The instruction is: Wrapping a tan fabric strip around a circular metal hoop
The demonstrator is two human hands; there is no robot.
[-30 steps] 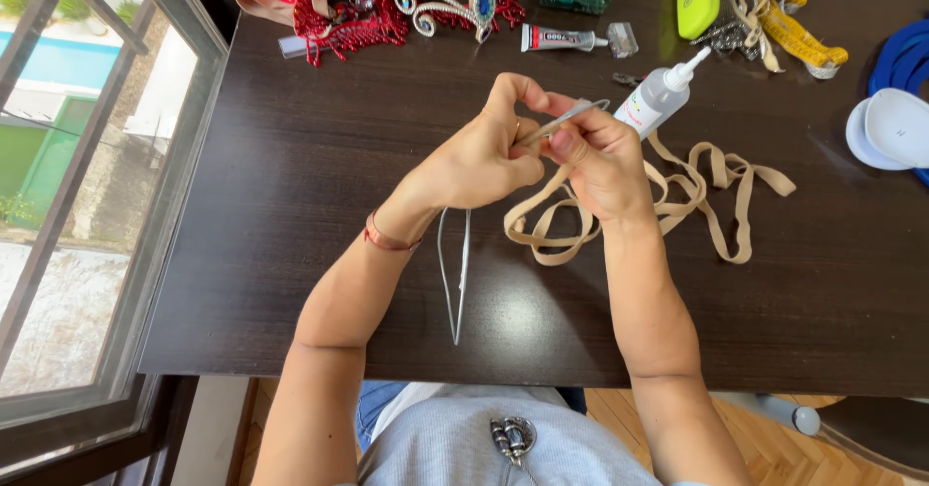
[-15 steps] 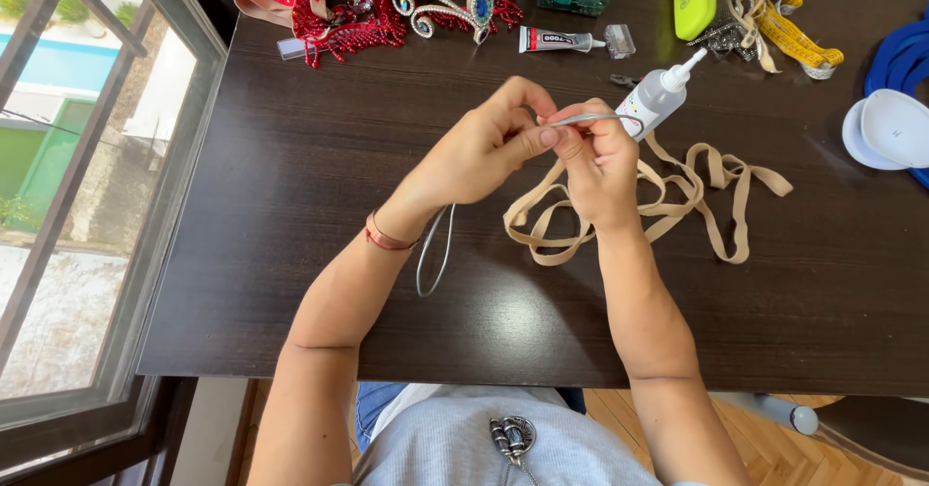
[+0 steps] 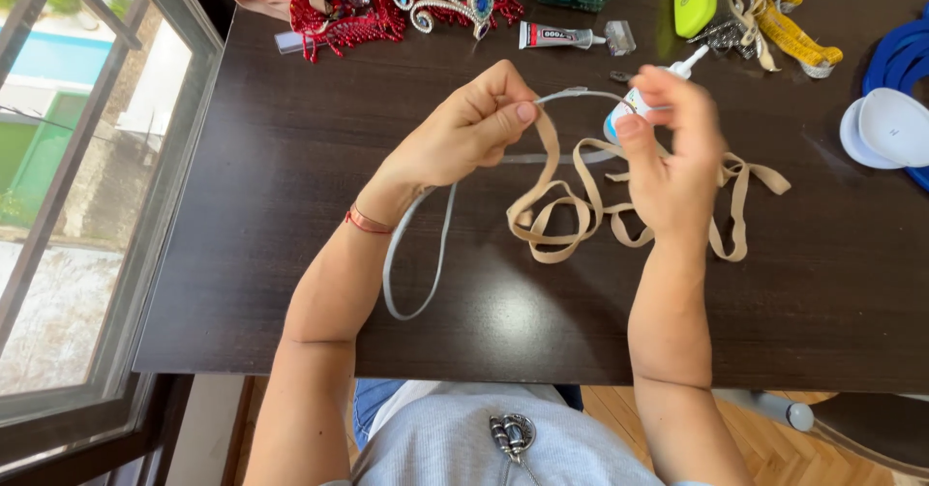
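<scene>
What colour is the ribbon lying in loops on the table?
Beige; the ribbon shows in the head view, looped on the dark table.

Jewelled tiara (image 3: 447, 0), yellow tape measure (image 3: 801, 45)

Thin grey headband (image 3: 426, 254), a narrow curved strip, pinched near one end between thumb and forefinger of the left hand (image 3: 464, 133). From the pinch, arches rightward over the table toward the right hand (image 3: 677, 157); other way, drops under the left wrist and hangs in a long loop past the forearm, bottom curving near the table's front edge. Beige elastic ribbon (image 3: 581, 215), flat and matte, one end rising to the same pinch, lying along the grey strip there. Remainder heaped in loose loops and folds on the dark tabletop between and beneath both hands, one tail trailing right, past the right wrist.
</scene>
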